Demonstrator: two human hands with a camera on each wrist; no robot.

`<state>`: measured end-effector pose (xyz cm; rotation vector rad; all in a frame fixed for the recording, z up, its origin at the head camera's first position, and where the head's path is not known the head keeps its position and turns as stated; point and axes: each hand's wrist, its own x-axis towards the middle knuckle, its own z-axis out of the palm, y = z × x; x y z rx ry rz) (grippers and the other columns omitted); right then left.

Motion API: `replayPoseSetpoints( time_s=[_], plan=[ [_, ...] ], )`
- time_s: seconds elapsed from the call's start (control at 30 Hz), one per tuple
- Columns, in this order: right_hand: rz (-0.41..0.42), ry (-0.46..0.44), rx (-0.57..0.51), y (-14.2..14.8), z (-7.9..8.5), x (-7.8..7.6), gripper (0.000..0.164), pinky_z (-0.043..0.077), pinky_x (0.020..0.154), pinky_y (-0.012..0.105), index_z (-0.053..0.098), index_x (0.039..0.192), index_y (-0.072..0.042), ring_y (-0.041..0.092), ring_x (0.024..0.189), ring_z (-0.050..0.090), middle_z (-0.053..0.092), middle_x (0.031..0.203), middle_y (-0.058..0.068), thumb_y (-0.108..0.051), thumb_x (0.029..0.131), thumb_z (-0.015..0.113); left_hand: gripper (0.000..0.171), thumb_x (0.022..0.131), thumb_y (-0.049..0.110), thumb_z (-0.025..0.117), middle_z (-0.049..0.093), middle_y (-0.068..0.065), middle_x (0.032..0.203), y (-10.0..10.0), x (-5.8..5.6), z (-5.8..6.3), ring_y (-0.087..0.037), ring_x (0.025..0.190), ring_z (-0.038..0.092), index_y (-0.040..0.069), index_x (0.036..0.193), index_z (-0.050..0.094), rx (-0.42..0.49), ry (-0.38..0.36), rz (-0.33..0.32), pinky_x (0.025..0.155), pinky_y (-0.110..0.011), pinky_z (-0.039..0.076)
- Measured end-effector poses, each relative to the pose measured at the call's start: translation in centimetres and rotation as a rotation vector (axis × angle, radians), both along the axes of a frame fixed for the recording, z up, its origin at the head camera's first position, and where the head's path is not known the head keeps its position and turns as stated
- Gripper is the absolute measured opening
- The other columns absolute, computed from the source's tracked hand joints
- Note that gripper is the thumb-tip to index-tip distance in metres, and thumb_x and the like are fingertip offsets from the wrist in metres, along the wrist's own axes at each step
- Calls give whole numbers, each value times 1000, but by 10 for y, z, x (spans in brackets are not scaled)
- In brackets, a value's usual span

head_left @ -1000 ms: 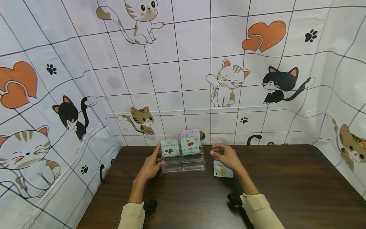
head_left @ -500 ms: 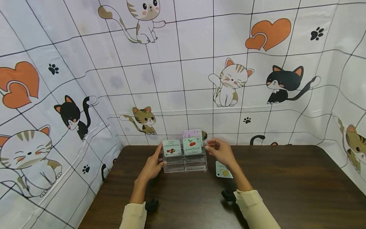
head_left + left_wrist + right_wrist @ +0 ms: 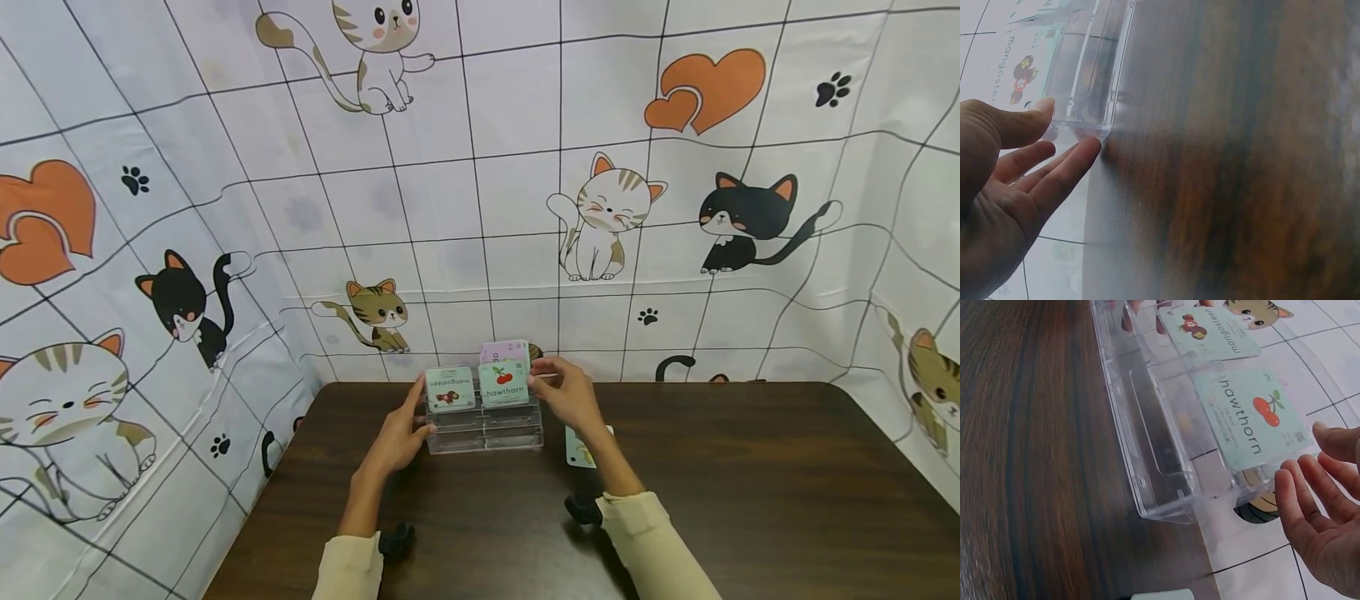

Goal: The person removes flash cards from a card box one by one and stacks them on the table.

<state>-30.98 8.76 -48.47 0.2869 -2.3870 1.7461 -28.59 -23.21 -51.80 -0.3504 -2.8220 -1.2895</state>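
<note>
A clear card stand with several tiers sits at the table's back edge. Its upper tier holds a green mangosteen card, printed upside down, and a green hawthorn card. Behind the latter rises a lilac card. My left hand touches the stand's left end, thumb towards the front, fingers fairly straight in the left wrist view. At the hawthorn card's right edge is my right hand, thumb and fingers apart; whether they touch card or stand is unclear. My right forearm partly covers another green card.
The dark wooden table extends left, right and in front of the stand. A white cloth printed with cats and hearts hangs right behind the table and along both sides. A black wrist device is on the right wrist.
My right hand has moved left, from above the card on the table to the hawthorn card's right edge. The left hand stays at the stand's left end.
</note>
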Motion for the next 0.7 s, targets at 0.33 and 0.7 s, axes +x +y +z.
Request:
replayPoseSetpoints(
  time_s=[0.33, 0.7],
  plan=[
    [-46, 39, 56, -9, -2, -4, 34, 59, 75, 20, 73, 131, -3, 38, 108, 78, 77, 126, 19, -13, 99, 80, 96, 102, 1, 70, 44, -31, 164, 1, 1, 0, -48, 129, 68, 16, 175, 9, -4, 7, -12, 103, -57, 60],
    [-121, 74, 49, -20, -6, -7, 35, 58, 71, 23, 75, 125, -2, 35, 96, 79, 78, 111, 19, -12, 93, 85, 95, 102, 0, 70, 45, -32, 164, -1, 1, -1, -49, 129, 68, 16, 175, 10, -16, 6, -14, 102, -55, 61]
  ],
)
